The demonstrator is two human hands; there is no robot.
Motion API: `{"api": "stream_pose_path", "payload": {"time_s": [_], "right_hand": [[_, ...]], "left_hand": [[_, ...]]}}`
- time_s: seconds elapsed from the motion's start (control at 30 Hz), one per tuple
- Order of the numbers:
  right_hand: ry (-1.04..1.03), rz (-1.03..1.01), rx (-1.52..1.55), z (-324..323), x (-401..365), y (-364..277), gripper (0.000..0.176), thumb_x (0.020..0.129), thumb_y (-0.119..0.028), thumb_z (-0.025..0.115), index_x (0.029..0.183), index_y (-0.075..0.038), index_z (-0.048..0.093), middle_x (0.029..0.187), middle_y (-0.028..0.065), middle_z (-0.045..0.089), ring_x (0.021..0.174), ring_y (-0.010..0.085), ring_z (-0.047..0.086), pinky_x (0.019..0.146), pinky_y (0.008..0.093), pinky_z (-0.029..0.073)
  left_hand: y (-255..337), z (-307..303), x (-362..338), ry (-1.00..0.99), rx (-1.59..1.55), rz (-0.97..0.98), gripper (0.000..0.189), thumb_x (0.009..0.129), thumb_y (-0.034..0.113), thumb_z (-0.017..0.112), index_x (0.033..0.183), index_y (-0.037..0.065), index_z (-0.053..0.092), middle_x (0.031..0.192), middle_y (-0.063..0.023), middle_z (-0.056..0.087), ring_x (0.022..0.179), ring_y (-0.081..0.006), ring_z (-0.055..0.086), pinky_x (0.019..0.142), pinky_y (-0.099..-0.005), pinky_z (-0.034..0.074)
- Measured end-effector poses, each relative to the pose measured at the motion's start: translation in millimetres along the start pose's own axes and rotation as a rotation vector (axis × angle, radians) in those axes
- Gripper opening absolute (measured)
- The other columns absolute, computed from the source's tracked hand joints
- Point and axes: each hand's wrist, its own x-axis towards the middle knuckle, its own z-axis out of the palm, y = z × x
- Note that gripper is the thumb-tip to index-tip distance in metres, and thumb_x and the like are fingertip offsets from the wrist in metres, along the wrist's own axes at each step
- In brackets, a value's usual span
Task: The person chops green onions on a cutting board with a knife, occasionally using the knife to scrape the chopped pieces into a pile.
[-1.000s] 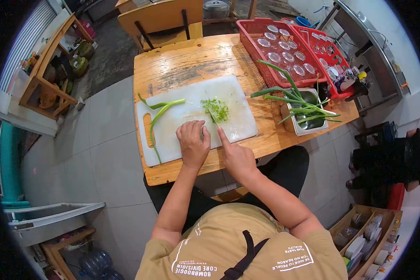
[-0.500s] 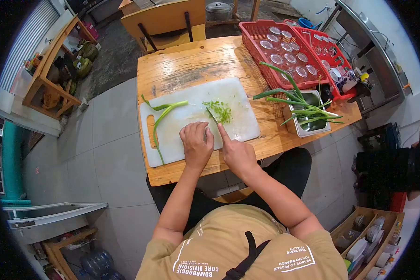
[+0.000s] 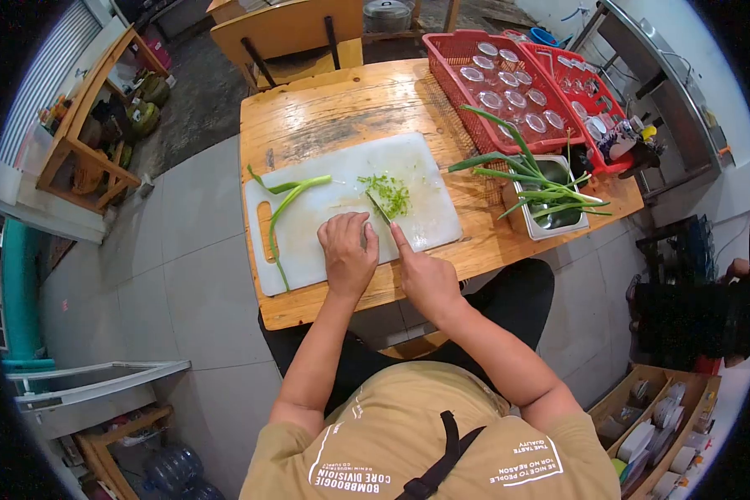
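My right hand (image 3: 429,279) grips a knife (image 3: 378,207), its index finger stretched along the top; the handle is hidden in the palm. The blade slants over a white cutting board (image 3: 308,242), at the edge of a small heap of chopped green onion (image 3: 390,194). Just left of the knife, my left hand (image 3: 348,250) rests on the board with curled fingers close together. Whatever lies beneath those fingers is hidden. A whole green onion (image 3: 296,193) lies bent on the board's left side, beside the handle slot.
On the wooden table (image 3: 325,104), a metal container (image 3: 550,227) with green onions stands at the right. Behind it is a red basket (image 3: 454,104) of clear lidded cups, with another red basket (image 3: 612,112) alongside. A wooden chair (image 3: 292,42) stands beyond the table.
The whole view has shifted slightly. Both hands and the knife keep nearly the same place on the board, and the knife blade appears tilted a little differently.
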Motion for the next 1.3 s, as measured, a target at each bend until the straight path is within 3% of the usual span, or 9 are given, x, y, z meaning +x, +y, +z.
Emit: {"api": "stream_pose_path", "payload": {"time_s": [0.3,0.4,0.47,0.6,0.7,0.97,1.1,1.17,1.3], "right_hand": [[0.110,-0.048,0.133,-7.8,35.4,2.8,0.073,0.100,-0.018,0.062,0.170,-0.013,0.040,0.074,0.0196,0.074,0.064,0.0401,0.073,0.063,0.0539,0.060],[0.171,-0.107,0.055,10.1,18.9,5.8,0.073,0.101,-0.016,0.063,0.171,-0.013,0.039,0.068,0.0175,0.070,0.058,0.0376,0.070,0.056,0.0516,0.056],[0.027,-0.024,0.020,-0.5,0.5,1.0,0.082,0.095,-0.017,0.066,0.172,-0.015,0.038,0.071,0.0155,0.072,0.060,0.0349,0.072,0.059,0.0481,0.060],[0.035,0.002,-0.010,7.9,2.1,5.6,0.084,0.095,-0.017,0.068,0.172,-0.015,0.037,0.070,0.0133,0.071,0.058,0.0324,0.071,0.055,0.0462,0.058],[0.199,-0.066,0.015,24.9,14.7,3.7,0.086,0.094,-0.017,0.068,0.173,-0.015,0.035,0.068,0.0117,0.070,0.058,0.0323,0.071,0.054,0.0467,0.058],[0.002,0.003,0.035,-2.2,-13.0,1.0,0.077,0.098,-0.018,0.064,0.171,-0.010,0.038,0.071,0.0171,0.073,0.061,0.0362,0.073,0.058,0.0513,0.059],[0.010,-0.030,0.144,-27.0,13.4,1.5,0.072,0.101,-0.019,0.062,0.169,-0.008,0.041,0.072,0.0193,0.073,0.063,0.0393,0.073,0.062,0.0528,0.060],[0.127,-0.011,0.190,-27.1,34.7,0.5,0.062,0.106,-0.020,0.059,0.166,-0.014,0.046,0.074,0.0215,0.073,0.064,0.0433,0.072,0.063,0.0556,0.058],[0.132,-0.043,0.146,-4.9,62.5,4.8,0.065,0.104,-0.019,0.060,0.167,-0.014,0.046,0.073,0.0205,0.073,0.063,0.0416,0.072,0.062,0.0539,0.058]], "left_hand": [[-0.6,0.1,-0.1,0.031,-0.004,0.013,0.022,0.096,0.009,0.070,0.118,0.005,0.071,0.117,-0.0116,0.072,0.120,-0.0318,0.063,0.113,-0.0491,0.040],[1.6,-0.6,-0.6,0.041,-0.002,0.018,0.022,0.096,0.010,0.070,0.117,0.005,0.071,0.115,-0.0111,0.072,0.118,-0.0312,0.063,0.112,-0.0485,0.041],[-0.2,-1.6,0.1,0.046,-0.001,0.014,0.022,0.096,0.010,0.070,0.117,0.005,0.071,0.115,-0.0111,0.072,0.118,-0.0312,0.063,0.111,-0.0486,0.041],[2.5,0.1,2.1,0.013,0.000,0.028,0.022,0.096,0.010,0.070,0.117,0.005,0.071,0.114,-0.0112,0.072,0.118,-0.0314,0.063,0.112,-0.0487,0.041],[2.8,-0.3,-0.7,0.010,0.005,0.027,0.022,0.095,0.010,0.070,0.116,0.005,0.071,0.114,-0.0113,0.072,0.119,-0.0315,0.063,0.112,-0.0489,0.041],[-0.1,1.0,0.0,0.023,-0.001,0.010,0.022,0.095,0.010,0.070,0.117,0.005,0.072,0.115,-0.0111,0.072,0.119,-0.0315,0.063,0.112,-0.0488,0.041],[-0.1,-0.6,-0.2,0.004,0.000,0.030,0.021,0.096,0.010,0.070,0.117,0.006,0.071,0.115,-0.0112,0.072,0.119,-0.0320,0.063,0.112,-0.0493,0.040],[-1.1,-1.0,0.0,-0.004,-0.001,0.029,0.020,0.097,0.010,0.070,0.117,0.006,0.071,0.116,-0.0117,0.072,0.120,-0.0326,0.063,0.113,-0.0499,0.040],[0.7,-1.6,0.1,-0.001,0.005,0.013,0.021,0.097,0.010,0.070,0.117,0.006,0.071,0.116,-0.0117,0.072,0.120,-0.0325,0.063,0.114,-0.0494,0.040]]}}
